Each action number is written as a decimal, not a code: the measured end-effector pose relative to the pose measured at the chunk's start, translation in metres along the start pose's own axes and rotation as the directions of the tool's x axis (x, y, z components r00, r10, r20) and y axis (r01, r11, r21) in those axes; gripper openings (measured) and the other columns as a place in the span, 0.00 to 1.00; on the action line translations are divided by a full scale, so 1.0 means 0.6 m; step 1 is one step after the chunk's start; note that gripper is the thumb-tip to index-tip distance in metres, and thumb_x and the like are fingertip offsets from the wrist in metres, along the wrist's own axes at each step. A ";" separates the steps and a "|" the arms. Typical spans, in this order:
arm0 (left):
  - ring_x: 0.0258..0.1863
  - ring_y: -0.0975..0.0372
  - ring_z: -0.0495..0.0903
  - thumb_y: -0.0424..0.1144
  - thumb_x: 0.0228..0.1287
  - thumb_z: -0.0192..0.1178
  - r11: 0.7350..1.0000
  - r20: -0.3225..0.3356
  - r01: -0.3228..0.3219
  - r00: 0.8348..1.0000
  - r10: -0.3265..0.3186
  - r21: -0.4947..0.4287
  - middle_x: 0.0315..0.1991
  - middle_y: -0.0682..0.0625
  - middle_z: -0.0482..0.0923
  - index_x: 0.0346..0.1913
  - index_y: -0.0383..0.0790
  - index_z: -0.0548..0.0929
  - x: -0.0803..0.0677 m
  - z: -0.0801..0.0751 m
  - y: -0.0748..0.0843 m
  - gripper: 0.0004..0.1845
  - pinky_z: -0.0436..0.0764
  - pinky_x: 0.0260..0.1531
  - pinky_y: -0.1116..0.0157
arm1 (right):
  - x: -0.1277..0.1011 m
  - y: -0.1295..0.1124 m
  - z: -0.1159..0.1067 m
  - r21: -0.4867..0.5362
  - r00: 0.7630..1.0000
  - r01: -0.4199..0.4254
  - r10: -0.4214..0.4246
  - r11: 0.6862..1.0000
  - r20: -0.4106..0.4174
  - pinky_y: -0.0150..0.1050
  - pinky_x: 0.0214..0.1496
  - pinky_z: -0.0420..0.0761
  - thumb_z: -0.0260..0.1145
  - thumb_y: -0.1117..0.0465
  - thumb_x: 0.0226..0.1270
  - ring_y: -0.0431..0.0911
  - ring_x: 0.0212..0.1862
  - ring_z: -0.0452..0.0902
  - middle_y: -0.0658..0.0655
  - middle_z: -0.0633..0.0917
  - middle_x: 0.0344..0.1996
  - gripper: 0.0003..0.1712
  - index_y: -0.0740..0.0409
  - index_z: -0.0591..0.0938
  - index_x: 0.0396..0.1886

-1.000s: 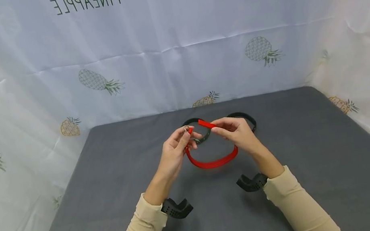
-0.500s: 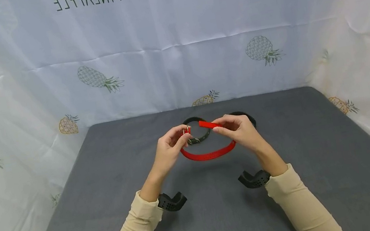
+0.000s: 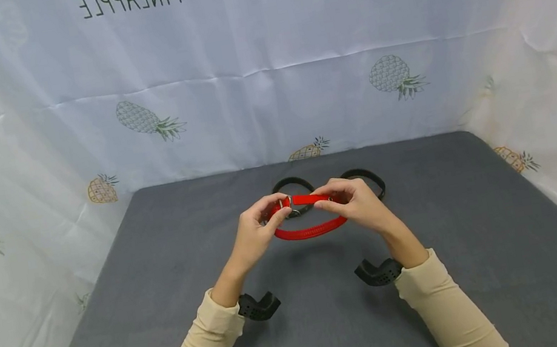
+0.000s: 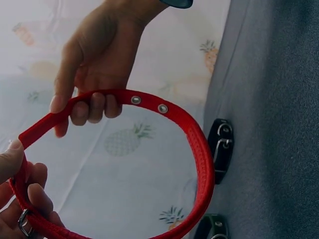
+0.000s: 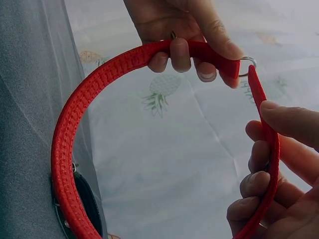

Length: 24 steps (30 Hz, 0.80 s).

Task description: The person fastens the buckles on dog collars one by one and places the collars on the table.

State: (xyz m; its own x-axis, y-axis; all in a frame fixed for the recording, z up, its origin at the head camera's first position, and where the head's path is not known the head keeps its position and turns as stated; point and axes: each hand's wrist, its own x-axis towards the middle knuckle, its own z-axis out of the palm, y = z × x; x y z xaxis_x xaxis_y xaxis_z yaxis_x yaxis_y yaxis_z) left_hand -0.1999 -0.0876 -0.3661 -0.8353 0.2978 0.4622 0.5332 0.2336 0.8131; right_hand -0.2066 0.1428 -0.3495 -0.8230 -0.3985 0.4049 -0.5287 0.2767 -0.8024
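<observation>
Head view, my hands: I see my left hand (image 3: 257, 232) and right hand (image 3: 355, 203) raised side by side above the grey table (image 3: 488, 236), each pinching one end of the red collar (image 3: 311, 230).
Head view, collar: it hangs as a loop between my hands, off the table, with its free strap tip meeting the metal ring (image 3: 286, 202) at my left fingertips.
Head view, behind: two black collars (image 3: 367, 174) lie on the table just past my hands, in front of the pineapple-print cloth (image 3: 262, 78).
Left wrist view, left hand: my left hand (image 4: 22, 199) grasps the buckle end low at the left edge, thumb on top and fingers curled beneath the strap.
Left wrist view, right hand: my right hand (image 4: 94, 64) grips the strap from above, beside two metal eyelets (image 4: 135, 100).
Left wrist view, background: the black collars (image 4: 222, 149) rest on the table behind the red loop.
Right wrist view, right hand: my right hand (image 5: 279, 169) pinches the thin strap end, thumb above, fingers curled below.
Right wrist view, left hand: my left hand (image 5: 184, 30) clasps the thick end, and the metal ring (image 5: 247, 63) sticks out just beside the strap tip; I cannot tell whether they touch.
</observation>
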 end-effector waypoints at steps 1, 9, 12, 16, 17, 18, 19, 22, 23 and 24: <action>0.26 0.61 0.73 0.32 0.64 0.61 1.000 0.000 0.000 1.000 0.000 0.000 0.31 0.37 0.79 0.51 0.34 0.81 0.000 0.000 0.001 0.13 0.73 0.29 0.73 | 0.000 0.000 0.000 0.000 1.000 0.000 0.000 1.000 0.001 0.31 0.25 0.69 0.68 0.65 0.62 0.43 0.23 0.70 0.64 0.82 0.32 0.12 0.66 0.85 0.44; 0.27 0.68 0.72 0.33 0.64 0.62 1.000 0.014 -0.001 1.000 0.000 0.023 0.32 0.38 0.80 0.51 0.35 0.81 0.002 0.005 0.002 0.13 0.73 0.29 0.71 | 0.000 -0.001 -0.002 -0.030 1.000 0.008 -0.008 1.000 0.004 0.30 0.25 0.70 0.68 0.68 0.61 0.42 0.23 0.70 0.64 0.83 0.32 0.11 0.67 0.85 0.43; 0.28 0.67 0.73 0.34 0.64 0.62 0.999 0.024 0.012 1.000 -0.012 0.034 0.33 0.39 0.80 0.51 0.36 0.82 0.003 0.007 0.003 0.13 0.74 0.30 0.70 | 0.000 0.000 -0.003 -0.034 1.000 0.004 -0.004 0.999 0.008 0.30 0.26 0.71 0.68 0.67 0.62 0.39 0.24 0.71 0.65 0.83 0.32 0.11 0.67 0.85 0.44; 0.27 0.67 0.72 0.34 0.65 0.62 0.999 0.028 0.025 0.999 -0.026 0.045 0.33 0.40 0.81 0.51 0.37 0.82 0.003 0.009 0.003 0.13 0.73 0.30 0.70 | -0.001 0.001 -0.003 -0.027 1.000 -0.001 0.002 1.000 0.011 0.30 0.27 0.72 0.68 0.67 0.62 0.38 0.25 0.72 0.65 0.83 0.33 0.12 0.67 0.85 0.44; 0.27 0.67 0.72 0.34 0.65 0.62 0.999 0.028 0.026 0.999 -0.027 0.044 0.33 0.39 0.81 0.51 0.37 0.82 0.003 0.009 0.003 0.13 0.73 0.29 0.70 | -0.001 0.001 -0.003 -0.027 1.000 -0.001 0.001 1.000 0.011 0.30 0.27 0.73 0.68 0.67 0.62 0.38 0.25 0.72 0.65 0.83 0.33 0.12 0.67 0.85 0.44; 0.27 0.66 0.72 0.34 0.65 0.62 0.999 0.028 0.026 0.999 -0.028 0.043 0.33 0.39 0.81 0.51 0.37 0.82 0.003 0.009 0.003 0.13 0.73 0.29 0.70 | -0.002 0.002 -0.003 -0.026 1.000 -0.001 0.001 1.000 0.010 0.30 0.27 0.73 0.68 0.67 0.62 0.38 0.25 0.72 0.65 0.84 0.33 0.12 0.67 0.85 0.44; 0.27 0.66 0.72 0.35 0.65 0.62 0.999 0.030 0.027 0.999 -0.028 0.043 0.33 0.38 0.81 0.51 0.37 0.82 0.003 0.010 0.003 0.13 0.73 0.29 0.70 | -0.002 0.002 -0.003 -0.026 1.000 -0.001 0.001 1.000 0.010 0.30 0.28 0.73 0.68 0.67 0.62 0.38 0.25 0.72 0.65 0.84 0.33 0.11 0.67 0.85 0.44; 0.28 0.63 0.73 0.35 0.65 0.62 0.999 0.036 0.029 0.999 -0.030 0.035 0.34 0.38 0.81 0.51 0.36 0.82 0.003 0.011 0.003 0.13 0.73 0.30 0.70 | -0.003 0.002 -0.002 -0.024 1.000 -0.010 0.010 1.000 0.009 0.30 0.27 0.73 0.68 0.66 0.62 0.38 0.25 0.72 0.65 0.84 0.33 0.12 0.67 0.85 0.44; 0.28 0.63 0.74 0.35 0.65 0.61 0.999 0.038 0.030 0.999 -0.032 0.033 0.34 0.38 0.81 0.51 0.36 0.82 0.003 0.011 0.003 0.13 0.73 0.30 0.70 | -0.003 0.002 -0.002 -0.024 1.000 -0.013 0.014 1.000 0.009 0.30 0.27 0.72 0.68 0.66 0.62 0.38 0.25 0.71 0.65 0.83 0.33 0.12 0.67 0.85 0.44; 0.28 0.62 0.74 0.35 0.65 0.61 0.999 0.040 0.032 0.999 -0.034 0.031 0.35 0.39 0.82 0.51 0.37 0.82 0.003 0.012 0.003 0.13 0.74 0.31 0.70 | -0.003 0.002 -0.002 -0.023 1.000 -0.018 0.019 1.000 0.009 0.30 0.27 0.72 0.68 0.66 0.62 0.38 0.25 0.71 0.65 0.83 0.33 0.12 0.67 0.85 0.44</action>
State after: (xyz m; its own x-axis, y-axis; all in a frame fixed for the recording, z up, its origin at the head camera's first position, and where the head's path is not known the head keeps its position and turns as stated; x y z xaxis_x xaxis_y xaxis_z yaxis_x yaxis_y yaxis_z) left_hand -0.1994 -0.0802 -0.3664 -0.8467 0.3266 0.4200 0.5098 0.2716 0.8163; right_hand -0.2058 0.1450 -0.3506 -0.8306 -0.4015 0.3858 -0.5182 0.3038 -0.7995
